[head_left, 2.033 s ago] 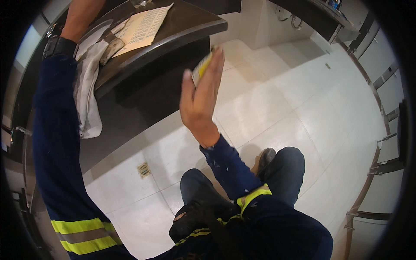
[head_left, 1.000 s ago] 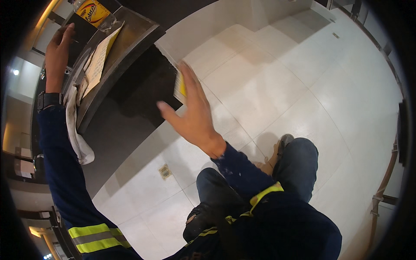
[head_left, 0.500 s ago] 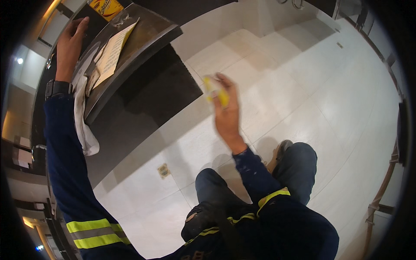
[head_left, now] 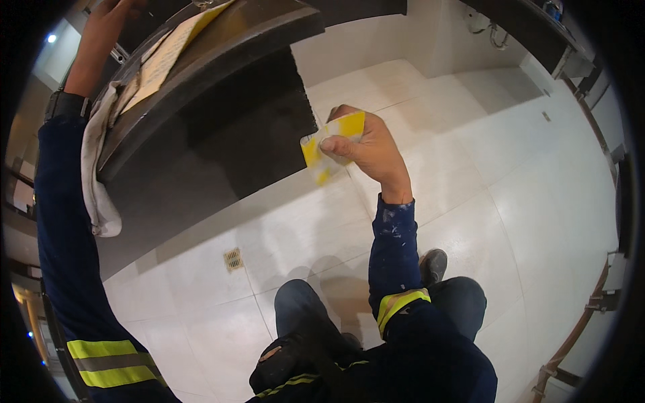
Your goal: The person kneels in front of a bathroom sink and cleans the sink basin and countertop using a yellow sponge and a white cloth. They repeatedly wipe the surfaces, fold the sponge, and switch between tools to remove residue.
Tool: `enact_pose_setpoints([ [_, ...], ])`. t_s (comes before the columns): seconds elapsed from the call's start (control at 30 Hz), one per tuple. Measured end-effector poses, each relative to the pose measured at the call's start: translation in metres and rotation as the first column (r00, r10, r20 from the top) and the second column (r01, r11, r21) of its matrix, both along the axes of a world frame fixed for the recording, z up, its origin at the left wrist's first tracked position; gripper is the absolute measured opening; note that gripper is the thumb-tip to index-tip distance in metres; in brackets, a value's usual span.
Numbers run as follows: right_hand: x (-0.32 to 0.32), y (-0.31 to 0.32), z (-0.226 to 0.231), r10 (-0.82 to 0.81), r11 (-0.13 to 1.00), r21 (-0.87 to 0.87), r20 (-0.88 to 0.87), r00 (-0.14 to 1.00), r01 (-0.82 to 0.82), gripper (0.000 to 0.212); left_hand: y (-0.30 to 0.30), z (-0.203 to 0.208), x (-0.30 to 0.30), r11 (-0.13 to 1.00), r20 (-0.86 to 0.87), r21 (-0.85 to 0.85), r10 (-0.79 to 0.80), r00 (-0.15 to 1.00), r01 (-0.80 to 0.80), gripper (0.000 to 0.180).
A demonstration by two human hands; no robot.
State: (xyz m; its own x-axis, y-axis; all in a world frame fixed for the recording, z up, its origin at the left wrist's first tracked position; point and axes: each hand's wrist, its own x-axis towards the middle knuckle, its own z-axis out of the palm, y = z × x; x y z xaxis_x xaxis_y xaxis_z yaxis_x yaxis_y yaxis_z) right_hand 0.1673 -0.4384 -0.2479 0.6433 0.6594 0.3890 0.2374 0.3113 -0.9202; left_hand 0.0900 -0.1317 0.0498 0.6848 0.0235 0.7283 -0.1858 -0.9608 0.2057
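My right hand [head_left: 376, 151], raised over the floor, grips a folded piece of yellow sandpaper [head_left: 353, 125]. The thumb presses on its near face and the fingers wrap behind it. Pale worn or dusty patches mark the yellow surface. At the upper left, my left hand [head_left: 107, 27] reaches to the dark counter [head_left: 269, 30], its fingers partly cut off by the frame's top; those that show look stretched out, with nothing seen in them. Beside that wrist, a printed pale-yellow sheet [head_left: 171, 57] lies on the counter. A whitish cloth [head_left: 99, 195] hangs over the counter's edge.
Below the counter is a dark panel [head_left: 228, 127]. Pale floor tiles [head_left: 457, 221] spread under me, with a small square drain [head_left: 233, 259]. A brown pipe [head_left: 574, 336] runs along the right side. Pipe fittings [head_left: 497, 37] sit on the far wall.
My right hand has turned and moved slightly right, showing the yellow sandpaper more fully and less blurred. My view has shifted, so the counter and left hand sit nearer the upper-left edge.
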Motion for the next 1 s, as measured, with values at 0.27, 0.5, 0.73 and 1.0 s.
enact_pose_setpoints([
  [0.27,-0.030,0.014,-0.016,-0.239,0.949,0.183,-0.123,0.963,0.258,0.044,0.056,0.010,0.007,0.976,-0.178,-0.058,0.195,0.965,-0.208,0.050],
  [0.5,-0.011,0.029,0.003,-0.286,0.932,0.253,0.071,0.955,0.261,0.046,0.044,0.003,0.004,0.981,-0.143,-0.104,0.150,0.978,-0.165,0.051],
  [0.73,-0.008,0.043,0.090,-0.234,0.866,0.457,0.014,0.972,0.201,0.052,-0.032,-0.014,0.005,0.973,0.018,-0.195,0.130,0.991,-0.124,0.031],
  [1.0,-0.022,0.027,0.031,-0.405,0.901,0.184,0.038,0.914,0.392,0.050,-0.010,-0.004,0.004,0.969,-0.014,-0.192,0.155,0.988,-0.155,0.032],
])
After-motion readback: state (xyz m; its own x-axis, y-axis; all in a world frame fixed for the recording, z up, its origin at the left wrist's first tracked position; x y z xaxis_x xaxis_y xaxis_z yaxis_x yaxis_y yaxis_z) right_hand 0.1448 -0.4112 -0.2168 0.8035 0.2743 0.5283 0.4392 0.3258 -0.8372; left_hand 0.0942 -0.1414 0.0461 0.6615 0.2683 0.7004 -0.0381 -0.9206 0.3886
